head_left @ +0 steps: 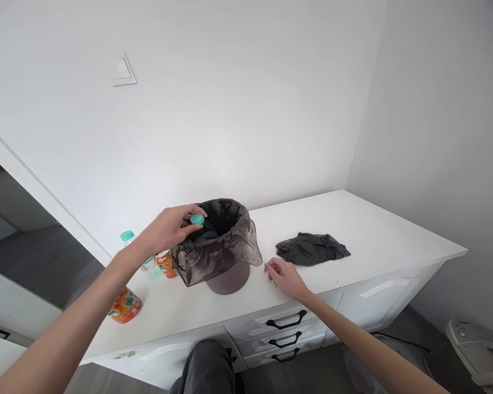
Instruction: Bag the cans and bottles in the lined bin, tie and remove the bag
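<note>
A clear plastic bottle with a teal cap [196,219] is in my left hand [176,224], its body down inside the mouth of a trash can [229,280]. My thumb and fingers pinch it by the cap. A dark, see-through trash bag [213,258] lines the can and hangs over its rim. My right hand [284,275] rests just right of the can with curled fingers and nothing visible in them. A crumpled black plastic bag [312,249] lies flat beyond it to the right.
Left of the can stand orange snack cups, one near [126,306] and one farther [166,265], and another bottle with a teal cap [127,236], partly behind my left arm. The white cabinet top [378,235] has drawers with black handles [286,319] below.
</note>
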Available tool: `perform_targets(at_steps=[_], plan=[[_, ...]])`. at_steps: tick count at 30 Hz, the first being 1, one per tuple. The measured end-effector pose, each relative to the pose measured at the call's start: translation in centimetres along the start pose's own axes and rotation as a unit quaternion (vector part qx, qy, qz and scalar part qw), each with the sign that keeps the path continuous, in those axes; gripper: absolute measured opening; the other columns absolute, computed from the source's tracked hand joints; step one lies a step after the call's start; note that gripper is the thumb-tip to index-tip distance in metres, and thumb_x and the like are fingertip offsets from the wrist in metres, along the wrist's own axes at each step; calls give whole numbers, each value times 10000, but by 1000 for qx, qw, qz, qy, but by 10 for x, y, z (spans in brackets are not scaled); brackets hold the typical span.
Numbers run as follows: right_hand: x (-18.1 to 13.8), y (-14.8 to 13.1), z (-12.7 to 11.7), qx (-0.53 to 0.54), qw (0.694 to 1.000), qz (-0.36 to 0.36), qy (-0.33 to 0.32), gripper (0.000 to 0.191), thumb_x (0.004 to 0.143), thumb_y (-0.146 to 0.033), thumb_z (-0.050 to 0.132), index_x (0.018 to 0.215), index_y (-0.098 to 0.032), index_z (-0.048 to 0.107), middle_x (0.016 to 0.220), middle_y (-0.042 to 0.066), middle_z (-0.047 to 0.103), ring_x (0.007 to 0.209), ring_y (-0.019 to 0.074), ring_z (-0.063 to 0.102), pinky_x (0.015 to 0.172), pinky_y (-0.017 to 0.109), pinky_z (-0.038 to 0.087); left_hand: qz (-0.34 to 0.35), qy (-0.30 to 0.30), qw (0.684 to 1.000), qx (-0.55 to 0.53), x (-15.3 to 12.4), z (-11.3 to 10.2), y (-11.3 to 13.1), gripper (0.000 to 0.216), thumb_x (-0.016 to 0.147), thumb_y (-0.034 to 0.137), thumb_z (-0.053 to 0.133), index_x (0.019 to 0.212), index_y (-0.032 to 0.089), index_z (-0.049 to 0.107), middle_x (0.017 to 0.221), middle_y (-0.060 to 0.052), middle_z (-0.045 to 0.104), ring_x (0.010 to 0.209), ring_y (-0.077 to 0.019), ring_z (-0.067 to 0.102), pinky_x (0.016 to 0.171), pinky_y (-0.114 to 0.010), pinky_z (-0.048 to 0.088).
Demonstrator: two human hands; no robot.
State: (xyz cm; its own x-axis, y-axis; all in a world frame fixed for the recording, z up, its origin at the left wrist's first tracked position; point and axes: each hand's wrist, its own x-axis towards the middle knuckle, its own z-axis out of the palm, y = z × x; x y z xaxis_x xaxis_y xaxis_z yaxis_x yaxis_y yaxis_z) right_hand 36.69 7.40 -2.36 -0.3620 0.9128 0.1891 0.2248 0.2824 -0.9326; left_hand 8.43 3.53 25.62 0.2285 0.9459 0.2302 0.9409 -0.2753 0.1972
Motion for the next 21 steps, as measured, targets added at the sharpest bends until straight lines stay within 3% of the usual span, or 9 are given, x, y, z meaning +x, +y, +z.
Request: perform_targets(at_steps=[6,10,13,16,21], plan=[[0,-6,-1,-8,1000,16,-1,389,983,-556,464,817,-240,618,670,12,654,623,185,600,644,299,458,-35,-66,997,18,5,-5,-3,422,781,683,655,1003,357,806,1069,42,801,864,-229,724,790,-320,559],[-1,-11,0,-1,1000,24,-5,416,978,-595,460,816,-243,613,674,17,650,616,188,589,630,302,457,-84,10,996,25,1,-11,-3,548,885,745,500,1027,319,815,1077,11,810,699,-202,679,712,-327,550],[-1,-11,1,-7,1000,27,-10,439,976,-622,452,819,-244,611,679,24,653,613,193,588,618,305,453,-88,55,995,2,-4,-12,-10,602,945,738,414,1236,329,747,1307,4,745,1004,-251,713,893,-346,556],[0,-8,3,-9,1000,26,-8,449,978,-632,450,817,-245,609,671,20,645,605,192,585,610,300,451,-104,34,990,-89,-9,-4,-24,669,971,750,331,1427,351,617,1475,6,641,1311,-265,616,1075,-373,506],[2,-1,5,-12,1000,26,-8,448,988,-630,454,823,-245,613,677,19,643,613,193,583,618,300,446,-187,-72,939,-280,-18,29,-61,823,959,790,166,1364,289,677,1269,-83,762,1160,-302,713,1019,-425,557]])
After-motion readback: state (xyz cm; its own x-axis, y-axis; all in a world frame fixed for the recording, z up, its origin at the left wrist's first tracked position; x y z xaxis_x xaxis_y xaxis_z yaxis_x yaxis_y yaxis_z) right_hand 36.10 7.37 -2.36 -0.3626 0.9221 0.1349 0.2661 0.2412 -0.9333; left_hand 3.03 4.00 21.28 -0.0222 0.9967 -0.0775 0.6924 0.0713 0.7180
